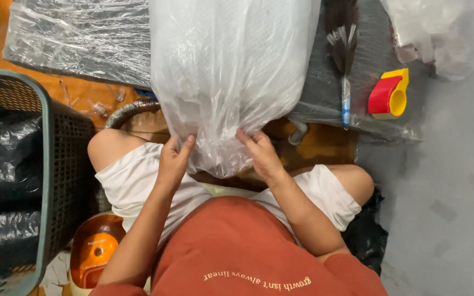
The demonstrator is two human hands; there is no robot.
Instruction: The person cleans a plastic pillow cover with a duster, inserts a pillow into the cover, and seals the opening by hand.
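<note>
The person sits with a large clear plastic bag [229, 71] of white material standing between the knees. The left hand [174, 159] and right hand [260, 153] each pinch its lower film, grip clenched on plastic. Even tension from both sides would likely keep the film from tearing.

You sit on a home floor used as a packing spot: orange mat [325, 143] underfoot, wrapped bundle [78, 38] beyond it, tape dispenser [389, 94] to its right, lined basket [56, 164] to its left, grey floor [445, 192] alongside.
</note>
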